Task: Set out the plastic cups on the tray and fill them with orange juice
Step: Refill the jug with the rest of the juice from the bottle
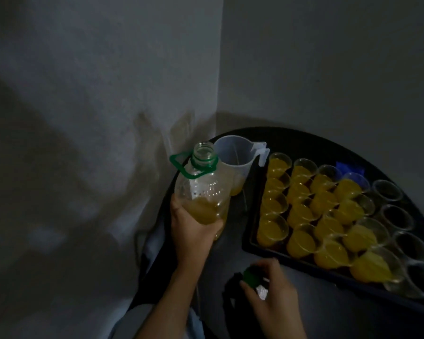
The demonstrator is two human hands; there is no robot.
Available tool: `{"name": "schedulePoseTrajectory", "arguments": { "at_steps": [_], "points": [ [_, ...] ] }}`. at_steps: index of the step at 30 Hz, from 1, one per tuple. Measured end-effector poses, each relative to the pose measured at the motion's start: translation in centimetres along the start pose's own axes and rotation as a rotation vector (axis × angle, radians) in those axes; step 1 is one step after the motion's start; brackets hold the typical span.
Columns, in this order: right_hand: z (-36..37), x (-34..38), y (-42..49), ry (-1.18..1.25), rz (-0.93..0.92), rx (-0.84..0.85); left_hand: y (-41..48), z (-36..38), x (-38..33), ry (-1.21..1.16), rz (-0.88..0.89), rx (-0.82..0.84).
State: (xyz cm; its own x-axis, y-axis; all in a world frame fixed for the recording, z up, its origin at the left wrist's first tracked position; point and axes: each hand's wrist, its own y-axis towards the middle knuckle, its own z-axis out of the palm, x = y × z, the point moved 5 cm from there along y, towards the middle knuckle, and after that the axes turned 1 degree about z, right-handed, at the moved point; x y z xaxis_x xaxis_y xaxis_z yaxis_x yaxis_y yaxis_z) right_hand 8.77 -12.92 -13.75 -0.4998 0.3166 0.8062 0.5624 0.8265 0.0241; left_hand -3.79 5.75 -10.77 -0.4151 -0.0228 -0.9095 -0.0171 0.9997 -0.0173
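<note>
In the middle of the frame we see the left hand [194, 231] wrapped around the lower body of a clear bottle [203, 189]. The bottle is uncapped, has a green carry ring at its neck and holds a little orange juice at the bottom. Low in the frame, the right hand [272, 287] pinches a green cap [251, 276] in its fingertips. At right, a dark tray [253, 216] on the counter [304, 140] carries rows of filled cups [301, 209], with empty cups [399, 216] along its far right side. Just behind the bottle stands a translucent jug [233, 155].
</note>
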Motion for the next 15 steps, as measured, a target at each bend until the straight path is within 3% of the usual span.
{"name": "schedulePoseTrajectory", "arguments": {
  "at_steps": [4, 15],
  "points": [
    [2.0, -3.7, -2.3, -0.149, 0.003, 0.051, 0.1, 0.2, 0.2, -0.011, 0.004, 0.005],
    [3.4, -5.8, -0.4, -0.275, 0.078, 0.001, 0.5, 0.8, 0.9, -0.013, -0.001, 0.002]
  ]
}}
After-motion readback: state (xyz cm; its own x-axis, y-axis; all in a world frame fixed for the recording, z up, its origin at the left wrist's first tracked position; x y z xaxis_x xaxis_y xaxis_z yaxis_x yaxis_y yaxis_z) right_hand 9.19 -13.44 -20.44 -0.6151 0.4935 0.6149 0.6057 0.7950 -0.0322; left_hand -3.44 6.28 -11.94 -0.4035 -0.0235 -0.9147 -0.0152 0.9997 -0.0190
